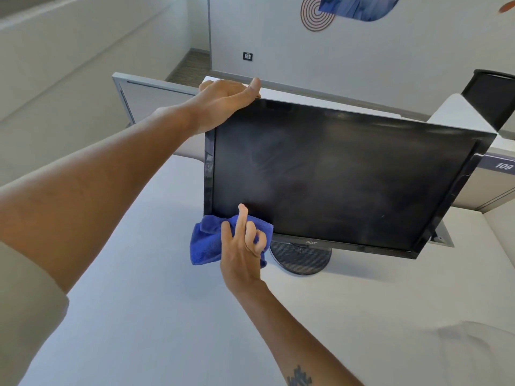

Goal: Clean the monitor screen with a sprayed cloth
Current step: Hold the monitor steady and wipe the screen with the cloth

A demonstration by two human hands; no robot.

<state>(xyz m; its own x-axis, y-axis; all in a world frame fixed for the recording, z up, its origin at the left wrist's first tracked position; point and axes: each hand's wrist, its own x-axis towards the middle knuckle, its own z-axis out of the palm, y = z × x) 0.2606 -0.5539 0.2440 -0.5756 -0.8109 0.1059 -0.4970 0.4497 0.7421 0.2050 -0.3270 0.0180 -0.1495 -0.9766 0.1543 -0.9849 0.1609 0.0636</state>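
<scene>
A black monitor stands on a round base on the white desk; its dark screen shows faint smears. My left hand grips the monitor's top left corner, fingers over the upper edge. My right hand holds a blue microfibre cloth against the screen's bottom left corner, with one finger pointing up onto the glass. No spray bottle is in view.
A grey desk divider runs behind the monitor, with a label reading 109 at the right. A black chair back shows at the far right. A cable hatch sits behind the monitor's right side.
</scene>
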